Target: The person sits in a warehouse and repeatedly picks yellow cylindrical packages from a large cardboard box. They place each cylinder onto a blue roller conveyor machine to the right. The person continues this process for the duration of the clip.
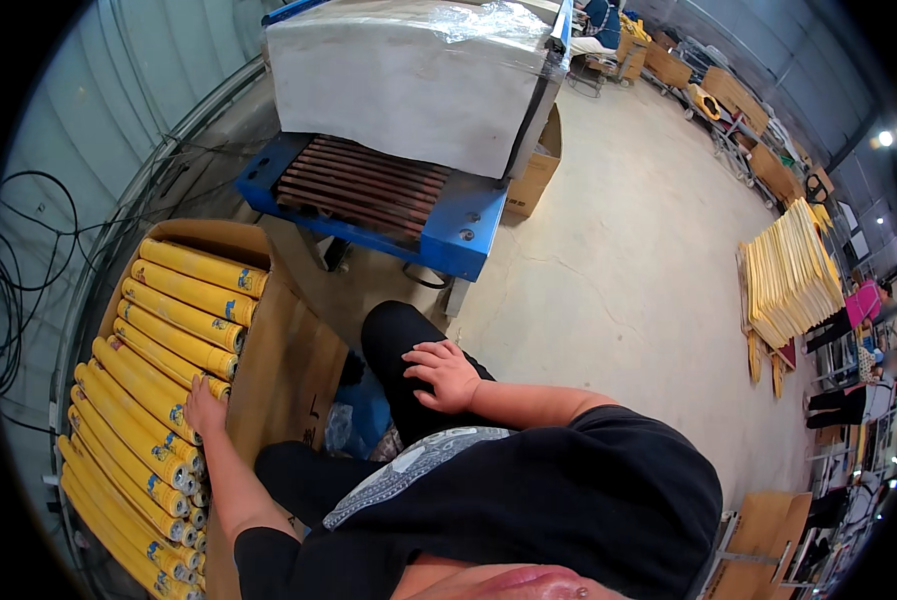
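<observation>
My left hand (206, 408) rests on the yellow rolls in the carton at my left, its fingers stretched over their ends near the box wall. Slim yellow rolls (180, 312) with blue prints and round, pale-cored ends lie side by side in rows, filling the cardboard carton (290, 345). Nothing is lifted out by that hand. On my dark-trousered knee lies my right hand (443, 375), fingers spread and holding nothing.
Ahead stands a blue-framed machine (458, 245) with a roller bed (363, 185) and a white cover (398, 85). Black cables (18, 290) hang by the left wall. To the right are a stack of yellow sheets (788, 270), carts with cartons (733, 100) and other people (853, 400).
</observation>
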The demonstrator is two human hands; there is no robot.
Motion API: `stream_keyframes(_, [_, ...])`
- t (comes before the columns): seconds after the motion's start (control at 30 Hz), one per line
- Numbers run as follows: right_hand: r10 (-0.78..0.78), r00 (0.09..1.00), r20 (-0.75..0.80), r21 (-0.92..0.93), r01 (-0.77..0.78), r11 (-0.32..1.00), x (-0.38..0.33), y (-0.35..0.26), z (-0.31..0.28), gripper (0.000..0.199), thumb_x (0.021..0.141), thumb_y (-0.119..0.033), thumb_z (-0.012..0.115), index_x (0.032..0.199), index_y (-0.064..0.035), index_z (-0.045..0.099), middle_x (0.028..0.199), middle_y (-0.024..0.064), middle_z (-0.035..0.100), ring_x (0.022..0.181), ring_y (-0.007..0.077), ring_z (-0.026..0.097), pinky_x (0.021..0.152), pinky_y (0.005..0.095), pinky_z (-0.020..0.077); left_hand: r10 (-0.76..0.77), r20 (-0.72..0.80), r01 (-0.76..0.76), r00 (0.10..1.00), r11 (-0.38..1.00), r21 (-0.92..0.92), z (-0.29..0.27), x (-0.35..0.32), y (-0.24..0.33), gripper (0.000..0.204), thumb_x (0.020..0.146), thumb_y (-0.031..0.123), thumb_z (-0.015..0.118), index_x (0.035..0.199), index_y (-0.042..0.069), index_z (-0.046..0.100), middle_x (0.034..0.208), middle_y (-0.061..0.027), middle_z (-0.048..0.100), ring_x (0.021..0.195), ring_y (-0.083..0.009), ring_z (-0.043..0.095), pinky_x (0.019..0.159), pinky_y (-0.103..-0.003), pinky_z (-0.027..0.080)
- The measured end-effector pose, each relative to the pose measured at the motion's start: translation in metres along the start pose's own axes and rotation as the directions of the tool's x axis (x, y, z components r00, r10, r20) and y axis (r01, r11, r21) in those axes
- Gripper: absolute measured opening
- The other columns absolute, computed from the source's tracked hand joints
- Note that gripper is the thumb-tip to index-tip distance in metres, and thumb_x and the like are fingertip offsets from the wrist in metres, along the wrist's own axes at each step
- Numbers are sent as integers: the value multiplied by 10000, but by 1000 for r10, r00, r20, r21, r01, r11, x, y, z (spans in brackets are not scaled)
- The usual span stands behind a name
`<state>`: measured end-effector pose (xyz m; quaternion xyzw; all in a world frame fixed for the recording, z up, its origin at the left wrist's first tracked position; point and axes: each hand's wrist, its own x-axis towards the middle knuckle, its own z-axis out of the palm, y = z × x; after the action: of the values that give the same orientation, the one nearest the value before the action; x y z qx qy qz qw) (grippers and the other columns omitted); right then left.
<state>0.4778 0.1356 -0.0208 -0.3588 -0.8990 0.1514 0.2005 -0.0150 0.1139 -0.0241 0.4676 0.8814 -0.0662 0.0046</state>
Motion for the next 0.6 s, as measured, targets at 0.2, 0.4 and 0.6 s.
stream_keyframes(0.2, [-14,999,-32,7,14,1000,1,1,1,365,712,-276,672,1051,-146,636,1282,40,540,1241,251,433,1013,461,313,-12,-4,12,1000,999,-32,-1,-3,1,602,749,306,703,1312,168,539,1464,8,409,1238,-235,472,1036,-396,349])
stream_keyframes(0.4, [-14,999,-42,18,15,1000,1,1,2,352,712,-275,674,1035,-142,638,1275,42,544,1240,251,435,1009,456,317,-23,-8,22,1000,999,-36,-3,-4,2,589,749,297,688,1305,166,547,1456,6,421,1241,-235,471,1045,-403,340])
stream_keyframes(0.6, [-15,999,-51,21,17,1000,1,1,2,344,713,-271,673,1029,-140,637,1271,41,547,1239,250,437,1007,447,321,-15,-29,14,999,999,-38,4,-2,0,580,750,291,684,1301,163,554,1454,1,425,1246,-236,467,1052,-404,334])
